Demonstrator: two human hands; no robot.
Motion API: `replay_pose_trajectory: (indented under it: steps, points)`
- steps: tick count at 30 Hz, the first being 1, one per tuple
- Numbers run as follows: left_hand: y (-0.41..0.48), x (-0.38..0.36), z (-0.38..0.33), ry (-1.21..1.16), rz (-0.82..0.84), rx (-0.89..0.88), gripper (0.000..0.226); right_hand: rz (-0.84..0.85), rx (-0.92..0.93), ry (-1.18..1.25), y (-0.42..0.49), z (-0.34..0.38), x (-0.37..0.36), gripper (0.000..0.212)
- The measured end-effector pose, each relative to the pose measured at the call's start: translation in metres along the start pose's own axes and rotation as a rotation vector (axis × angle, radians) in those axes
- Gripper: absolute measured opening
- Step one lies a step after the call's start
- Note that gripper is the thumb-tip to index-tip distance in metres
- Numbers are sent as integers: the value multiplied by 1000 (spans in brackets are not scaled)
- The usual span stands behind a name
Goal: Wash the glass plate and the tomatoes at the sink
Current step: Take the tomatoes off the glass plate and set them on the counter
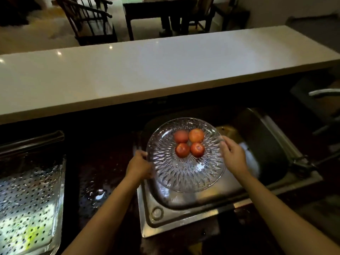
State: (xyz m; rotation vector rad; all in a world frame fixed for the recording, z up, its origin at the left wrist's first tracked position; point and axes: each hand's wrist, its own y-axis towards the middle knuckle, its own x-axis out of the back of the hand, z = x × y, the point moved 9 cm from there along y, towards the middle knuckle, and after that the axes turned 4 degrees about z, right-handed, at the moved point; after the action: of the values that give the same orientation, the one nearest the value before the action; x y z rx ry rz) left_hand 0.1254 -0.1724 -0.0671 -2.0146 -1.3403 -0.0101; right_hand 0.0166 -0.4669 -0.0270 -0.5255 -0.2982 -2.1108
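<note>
1. Head view looks down on a stainless steel sink [165, 218] set in a dark, wet counter [103, 173]. Water drops and a small puddle glint on the counter just left of the sink.
2. A cut-glass plate [184, 181] with a ribbed, radiating pattern is held over the sink basin, clear of its floor.
3. Four red-orange tomatoes [197, 149] sit on the plate in a tight square, a little beyond its centre, each touching its neighbours.
4. Left hand [138, 166] grips the plate's left rim, its fingers curled round the edge.
5. Right hand [232, 157] holds the right rim the same way, fingers bent over the glass. Both forearms are bare.
6. A perforated metal tray [27, 199] lies at far left, well apart from the sink and wet with droplets.
7. Beyond the sink runs a long white countertop [147, 70]; behind it stand dark wooden chairs [88, 21] and a table – dim and partly cut off.
</note>
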Motion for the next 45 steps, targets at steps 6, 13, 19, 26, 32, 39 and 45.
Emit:
replay_pose_trajectory:
  steps: [6,13,19,26,32,39,45]
  points:
    - [34,-57,13,-40,49,142,33,25,-12,-95,20,-51,16,25]
    - [68,-97,29,-55,39,245,34,129,-76,-207,50,-118,6,27]
    - [93,-113,48,-38,14,265,38,226,-149,-331,63,-162,-17,29]
    - [131,-126,84,77,-21,262,42,350,-229,-457,75,-204,-46,29]
    - [151,-136,114,182,-49,295,41,463,-222,-596,83,-225,-65,27]
    - [150,-141,113,416,-47,286,31,537,-255,-646,80,-239,-73,22]
    - [148,-142,107,475,-72,241,37,534,-276,-656,79,-242,-73,24]
